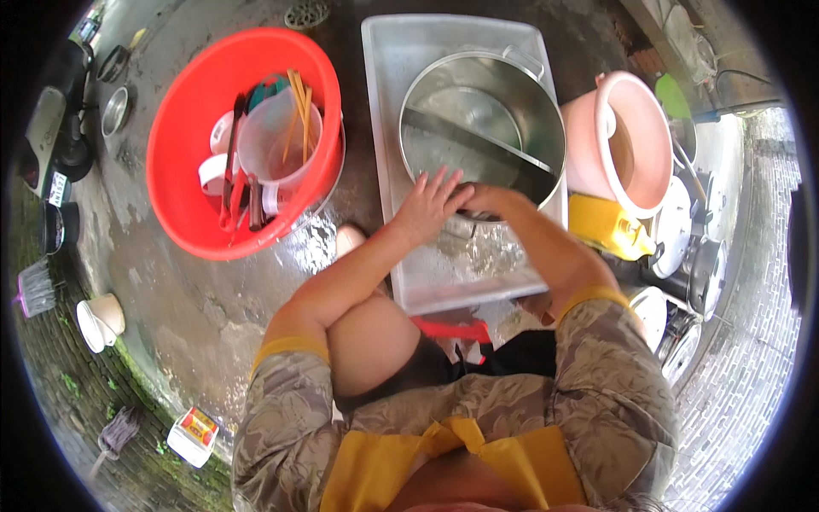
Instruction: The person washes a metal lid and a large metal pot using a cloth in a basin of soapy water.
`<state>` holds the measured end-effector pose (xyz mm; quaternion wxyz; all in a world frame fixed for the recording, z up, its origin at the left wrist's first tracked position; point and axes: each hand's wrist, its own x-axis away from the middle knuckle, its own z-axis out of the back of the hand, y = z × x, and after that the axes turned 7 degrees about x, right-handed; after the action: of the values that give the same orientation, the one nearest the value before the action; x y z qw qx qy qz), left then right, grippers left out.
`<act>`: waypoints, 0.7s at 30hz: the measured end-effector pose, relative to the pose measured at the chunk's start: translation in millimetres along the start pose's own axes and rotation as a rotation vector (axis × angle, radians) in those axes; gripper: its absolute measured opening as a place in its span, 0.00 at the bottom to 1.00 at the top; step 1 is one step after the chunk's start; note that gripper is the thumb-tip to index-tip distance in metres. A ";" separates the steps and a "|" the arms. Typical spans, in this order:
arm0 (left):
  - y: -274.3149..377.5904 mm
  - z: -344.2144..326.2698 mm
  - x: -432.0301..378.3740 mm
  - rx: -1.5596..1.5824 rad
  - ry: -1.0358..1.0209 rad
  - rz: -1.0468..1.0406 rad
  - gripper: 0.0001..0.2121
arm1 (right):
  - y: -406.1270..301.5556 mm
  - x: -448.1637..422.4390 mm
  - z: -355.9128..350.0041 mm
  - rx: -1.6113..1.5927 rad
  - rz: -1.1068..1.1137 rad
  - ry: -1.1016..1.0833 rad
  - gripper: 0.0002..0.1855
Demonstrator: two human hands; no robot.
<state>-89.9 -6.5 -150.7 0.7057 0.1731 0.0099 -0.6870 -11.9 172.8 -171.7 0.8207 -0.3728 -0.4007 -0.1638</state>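
Observation:
A large round stainless steel pot with a straight divider across its inside sits in a pale rectangular plastic tub. A loop handle shows on its far rim. My left hand lies over the pot's near rim, fingers spread, the fingertips near my other hand. My right hand bends over the same rim from the right. Its fingers are partly hidden behind the left fingertips, and something dark shows beneath them; whether it is held cannot be told. Shallow water wets the near floor of the tub.
A red plastic basin on the left holds utensils, chopsticks and a clear container. At right stand a pink bucket, a yellow jug and several lidded pots. A white bucket stands far left on wet concrete.

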 end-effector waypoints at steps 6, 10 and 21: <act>-9.1 -7.9 20.4 0.037 0.077 -0.063 0.28 | -55.2 -21.3 1.8 -1.586 -0.033 -0.167 0.17; -3.5 -14.8 9.4 0.000 0.152 -0.139 0.27 | 9.4 -32.1 6.1 -1.000 -0.036 -0.188 0.13; -12.8 4.0 6.7 0.144 -0.234 -0.085 0.06 | 38.0 -31.9 -12.8 0.591 -0.229 -0.266 0.21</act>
<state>-102.9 -14.0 -151.6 0.6581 0.1416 -0.1142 -0.7306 -3.4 187.7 -220.0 0.8101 -0.0894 -0.5736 -0.0817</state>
